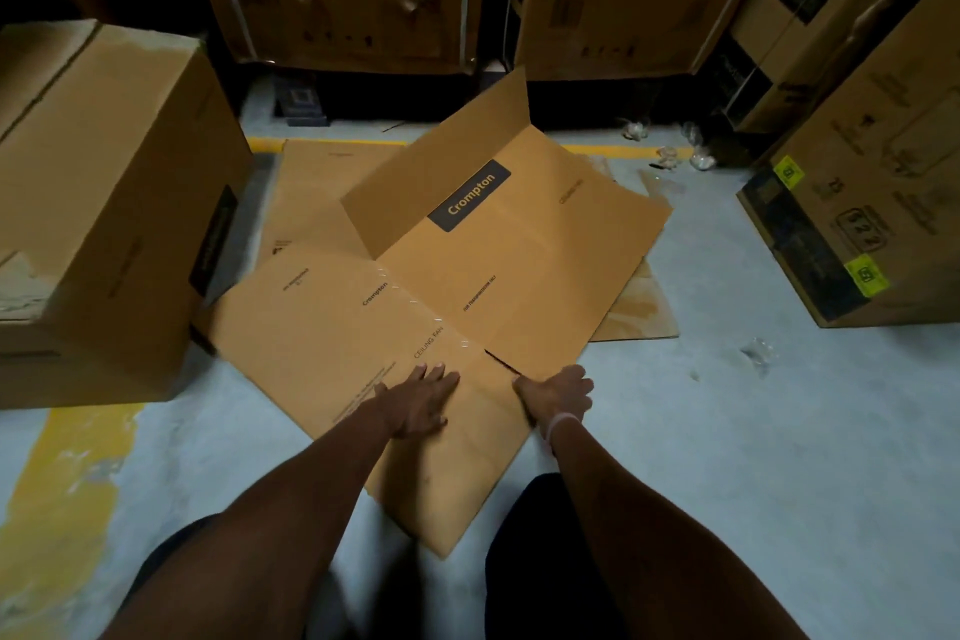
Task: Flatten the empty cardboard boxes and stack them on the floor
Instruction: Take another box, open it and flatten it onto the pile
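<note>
Hands flat on flattened box (467, 307), L hand (418, 403), R hand (558, 398)

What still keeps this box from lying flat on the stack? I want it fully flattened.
One flap stands raised at the far end of the flattened box. Nothing visible blocks it; both the left hand and right hand are at the near end.

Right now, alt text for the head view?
Two bare hands, left hand and right hand, press a flattened Crompton box onto the grey floor; one flap still stands up. Flat cardboard lies beneath, with upright cartons all around.
</note>
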`<act>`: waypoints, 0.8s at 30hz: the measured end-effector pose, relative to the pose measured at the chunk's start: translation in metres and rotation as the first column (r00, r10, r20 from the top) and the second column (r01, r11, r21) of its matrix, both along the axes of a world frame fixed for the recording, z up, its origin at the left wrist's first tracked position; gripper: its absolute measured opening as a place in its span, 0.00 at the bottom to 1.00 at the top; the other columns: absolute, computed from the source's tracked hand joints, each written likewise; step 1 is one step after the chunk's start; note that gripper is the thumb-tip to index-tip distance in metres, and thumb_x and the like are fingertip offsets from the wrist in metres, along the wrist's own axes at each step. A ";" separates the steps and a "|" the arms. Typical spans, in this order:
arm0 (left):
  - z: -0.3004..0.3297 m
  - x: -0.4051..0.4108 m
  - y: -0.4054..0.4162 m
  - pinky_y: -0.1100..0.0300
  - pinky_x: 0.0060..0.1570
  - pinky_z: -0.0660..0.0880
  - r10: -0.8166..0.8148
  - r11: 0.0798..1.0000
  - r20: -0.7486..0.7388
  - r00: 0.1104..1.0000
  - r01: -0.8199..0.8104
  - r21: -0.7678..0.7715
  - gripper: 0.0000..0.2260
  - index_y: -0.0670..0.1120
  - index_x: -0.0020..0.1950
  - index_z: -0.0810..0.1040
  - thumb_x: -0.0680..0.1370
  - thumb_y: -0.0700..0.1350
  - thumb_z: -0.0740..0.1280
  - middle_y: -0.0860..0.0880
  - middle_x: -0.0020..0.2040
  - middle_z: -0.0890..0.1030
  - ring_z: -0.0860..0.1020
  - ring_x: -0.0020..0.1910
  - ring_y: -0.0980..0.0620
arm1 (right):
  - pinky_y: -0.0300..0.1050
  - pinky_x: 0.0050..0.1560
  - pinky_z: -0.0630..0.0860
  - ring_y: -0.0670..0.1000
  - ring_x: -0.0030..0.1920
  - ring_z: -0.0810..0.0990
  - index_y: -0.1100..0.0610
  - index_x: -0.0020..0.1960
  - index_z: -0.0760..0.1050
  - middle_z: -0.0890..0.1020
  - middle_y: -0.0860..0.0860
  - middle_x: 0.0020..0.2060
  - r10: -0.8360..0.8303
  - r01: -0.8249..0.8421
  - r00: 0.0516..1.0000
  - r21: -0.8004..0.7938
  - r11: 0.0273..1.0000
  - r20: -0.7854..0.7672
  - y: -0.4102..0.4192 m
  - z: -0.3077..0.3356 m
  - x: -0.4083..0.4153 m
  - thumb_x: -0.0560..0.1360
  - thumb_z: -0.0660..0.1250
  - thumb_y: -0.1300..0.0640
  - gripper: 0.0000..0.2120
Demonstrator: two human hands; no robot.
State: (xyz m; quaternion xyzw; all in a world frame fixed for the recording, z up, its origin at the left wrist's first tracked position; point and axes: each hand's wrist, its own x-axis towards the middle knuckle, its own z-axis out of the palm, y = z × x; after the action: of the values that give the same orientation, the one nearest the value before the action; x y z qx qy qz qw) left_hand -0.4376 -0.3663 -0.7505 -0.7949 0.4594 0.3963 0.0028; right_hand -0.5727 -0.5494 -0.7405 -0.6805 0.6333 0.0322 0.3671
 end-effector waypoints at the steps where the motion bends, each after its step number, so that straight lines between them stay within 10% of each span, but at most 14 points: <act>1: -0.007 0.000 0.003 0.23 0.72 0.54 0.015 1.000 -0.008 1.000 -0.015 0.007 0.35 0.53 0.85 0.45 0.84 0.51 0.62 0.49 0.85 0.41 0.41 0.84 0.42 | 0.57 0.68 0.74 0.63 0.70 0.69 0.57 0.74 0.61 0.67 0.59 0.71 -0.022 0.021 0.999 0.018 1.000 0.045 -0.007 -0.004 0.002 0.67 0.80 0.43 0.45; 7: -0.033 -0.009 0.010 0.18 0.68 0.44 0.025 0.999 0.027 0.999 -0.026 0.031 0.39 0.53 0.85 0.42 0.83 0.52 0.65 0.51 0.83 0.33 0.34 0.82 0.45 | 0.55 0.65 0.78 0.60 0.64 0.76 0.56 0.73 0.63 0.71 0.55 0.69 -0.344 0.236 0.905 0.380 0.894 0.248 -0.052 -0.021 0.013 0.58 0.83 0.46 0.49; 13: -0.040 -0.013 0.010 0.18 0.66 0.37 0.093 0.996 -0.026 0.995 -0.093 0.001 0.39 0.55 0.85 0.40 0.83 0.56 0.64 0.52 0.82 0.31 0.31 0.81 0.46 | 0.51 0.53 0.80 0.59 0.53 0.84 0.62 0.67 0.76 0.85 0.58 0.55 -0.556 0.324 0.763 0.550 0.770 0.329 -0.079 -0.034 0.014 0.72 0.76 0.52 0.27; 19: -0.032 -0.013 0.011 0.22 0.67 0.31 0.169 0.984 -0.063 0.984 -0.172 -0.052 0.46 0.57 0.85 0.42 0.72 0.79 0.44 0.56 0.82 0.33 0.31 0.81 0.49 | 0.41 0.30 0.72 0.50 0.34 0.72 0.57 0.75 0.72 0.77 0.53 0.49 -0.412 0.175 0.833 0.531 0.829 0.369 -0.070 0.004 0.037 0.82 0.63 0.39 0.29; 24: -0.012 -0.015 0.010 0.24 0.67 0.27 0.235 0.964 -0.095 0.967 -0.244 -0.104 0.39 0.58 0.84 0.42 0.77 0.75 0.44 0.58 0.81 0.32 0.30 0.80 0.50 | 0.56 0.72 0.68 0.62 0.75 0.69 0.63 0.80 0.62 0.70 0.58 0.77 -0.544 0.312 0.717 0.497 0.810 0.437 -0.053 0.023 0.049 0.85 0.62 0.47 0.30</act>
State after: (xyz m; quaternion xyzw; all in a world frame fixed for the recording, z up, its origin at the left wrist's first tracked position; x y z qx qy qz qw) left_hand -0.4531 -0.3559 -0.7622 -0.8267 0.3817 0.3985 -0.1097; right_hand -0.5240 -0.6026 -0.7177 -0.4029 0.6201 -0.1316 0.6601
